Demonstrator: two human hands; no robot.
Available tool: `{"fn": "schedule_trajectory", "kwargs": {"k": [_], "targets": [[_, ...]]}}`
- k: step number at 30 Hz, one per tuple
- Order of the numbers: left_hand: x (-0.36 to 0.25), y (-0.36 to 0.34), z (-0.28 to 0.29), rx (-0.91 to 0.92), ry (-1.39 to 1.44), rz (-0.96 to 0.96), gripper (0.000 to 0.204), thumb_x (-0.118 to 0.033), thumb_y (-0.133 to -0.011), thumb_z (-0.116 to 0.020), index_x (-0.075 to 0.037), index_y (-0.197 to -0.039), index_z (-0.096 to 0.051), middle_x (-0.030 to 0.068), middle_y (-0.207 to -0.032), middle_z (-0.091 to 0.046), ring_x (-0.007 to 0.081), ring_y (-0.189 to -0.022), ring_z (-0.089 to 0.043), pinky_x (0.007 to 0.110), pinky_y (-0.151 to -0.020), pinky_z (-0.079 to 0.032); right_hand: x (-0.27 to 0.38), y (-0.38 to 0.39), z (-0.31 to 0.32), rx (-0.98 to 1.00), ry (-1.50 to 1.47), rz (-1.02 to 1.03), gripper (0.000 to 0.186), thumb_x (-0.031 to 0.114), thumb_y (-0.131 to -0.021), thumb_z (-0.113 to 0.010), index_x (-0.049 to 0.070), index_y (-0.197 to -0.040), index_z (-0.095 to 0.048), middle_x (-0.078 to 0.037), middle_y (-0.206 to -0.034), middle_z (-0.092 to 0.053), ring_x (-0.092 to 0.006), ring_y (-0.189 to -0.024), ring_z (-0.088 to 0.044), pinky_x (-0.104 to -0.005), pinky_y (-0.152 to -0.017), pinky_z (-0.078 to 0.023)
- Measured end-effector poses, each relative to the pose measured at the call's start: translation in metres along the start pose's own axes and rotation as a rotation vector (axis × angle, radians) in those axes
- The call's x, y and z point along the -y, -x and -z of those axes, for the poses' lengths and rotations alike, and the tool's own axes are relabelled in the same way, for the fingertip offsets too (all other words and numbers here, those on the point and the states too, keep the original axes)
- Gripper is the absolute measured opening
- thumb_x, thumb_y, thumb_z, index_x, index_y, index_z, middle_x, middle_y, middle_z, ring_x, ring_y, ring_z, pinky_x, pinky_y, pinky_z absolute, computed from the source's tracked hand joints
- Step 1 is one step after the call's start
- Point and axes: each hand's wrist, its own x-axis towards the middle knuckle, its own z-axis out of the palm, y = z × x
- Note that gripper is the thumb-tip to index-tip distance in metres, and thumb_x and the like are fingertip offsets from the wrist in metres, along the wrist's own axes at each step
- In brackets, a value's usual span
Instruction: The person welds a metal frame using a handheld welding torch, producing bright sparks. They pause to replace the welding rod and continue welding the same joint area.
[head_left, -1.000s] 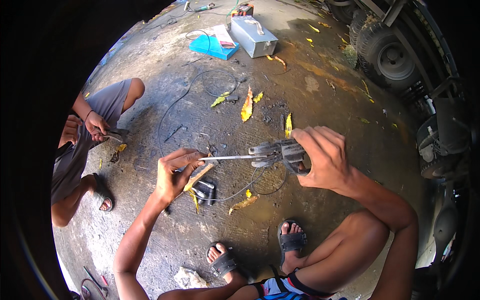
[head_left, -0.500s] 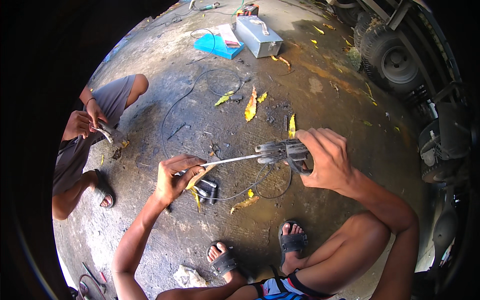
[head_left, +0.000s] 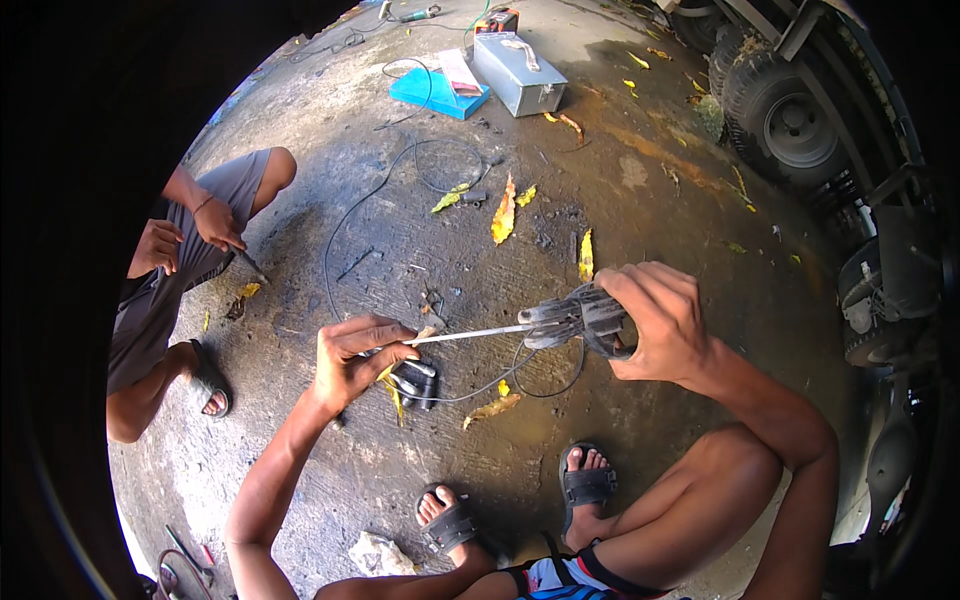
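Fingers of the left hand (head_left: 352,362) are pinched together on one end of a thin, straight, pale grey rod (head_left: 475,333), which spans the air between both hands, above the stained grey concrete ground (head_left: 300,470). Its other end meets the front of a dusty, dark grey, pronged clamp-like tool (head_left: 580,318), gripped by the curled fingers of the right hand (head_left: 662,328).

Lower down, near the left hand, lie silver-ended black pieces (head_left: 428,389) whose kind I cannot tell. Beyond the rod rests a long orange-yellow leaf (head_left: 503,212). Over on the left, another person's hand (head_left: 218,224) holds a slim dark tool (head_left: 250,265) slanting downward.

Farther off, white and pink paper (head_left: 460,74) lies on a flat bright-blue box (head_left: 430,95); any print is too small to read. Just beside it stands a silver-grey metal case (head_left: 515,78) with a handle on top.
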Motion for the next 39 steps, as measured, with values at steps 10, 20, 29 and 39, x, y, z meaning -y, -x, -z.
{"fn": "schedule_trajectory", "kwargs": {"k": [10,20,29,39], "targets": [[-0.002,-0.001,0.002,0.025,-0.020,0.000,0.026,-0.016,-0.075,-0.082,-0.005,-0.098,-0.075,0.0085,-0.092,-0.073,0.0219,-0.081,-0.072,0.032,-0.070,-0.057,-0.003,-0.002,-0.002,0.020,0.018,-0.036,0.045,0.012,-0.060,-0.077,0.003,-0.100,-0.060,-0.013,-0.081,-0.063,-0.0323,-0.064,-0.061,-0.0421,-0.060,-0.049],[-0.063,-0.037,0.017,-0.089,-0.250,-0.100,0.051,-0.021,-0.074,-0.083,-0.003,-0.119,-0.067,0.0169,-0.112,-0.068,0.0328,-0.104,-0.067,0.042,-0.088,-0.053,-0.024,0.015,-0.010,0.362,-0.514,-0.823,0.048,0.047,-0.079,-0.079,0.005,-0.086,-0.057,0.001,-0.062,-0.049,-0.0121,-0.057,-0.052,-0.0336,-0.054,-0.043],[-0.129,-0.066,0.026,-0.381,0.085,-0.274,0.048,-0.043,-0.088,-0.070,0.005,-0.093,-0.071,0.0175,-0.093,-0.068,0.0272,-0.084,-0.069,0.039,-0.078,-0.056,-0.054,0.117,0.040,-0.040,-1.281,-1.377,0.028,0.019,-0.089,-0.065,0.008,-0.108,-0.048,-0.001,-0.081,-0.050,-0.0132,-0.063,-0.055,-0.0307,-0.056,-0.048],[-0.218,-0.109,0.020,-0.308,0.405,-0.650,0.051,-0.049,-0.103,-0.039,-0.002,-0.097,-0.059,0.0075,-0.085,-0.053,0.0184,-0.063,-0.058,0.033,-0.053,-0.054,-0.004,0.175,0.088,-0.398,-0.586,-0.941,0.052,0.031,-0.074,-0.079,0.007,-0.108,-0.048,0.001,-0.078,-0.052,-0.0065,-0.056,-0.048,-0.0245,-0.051,-0.042]]}}
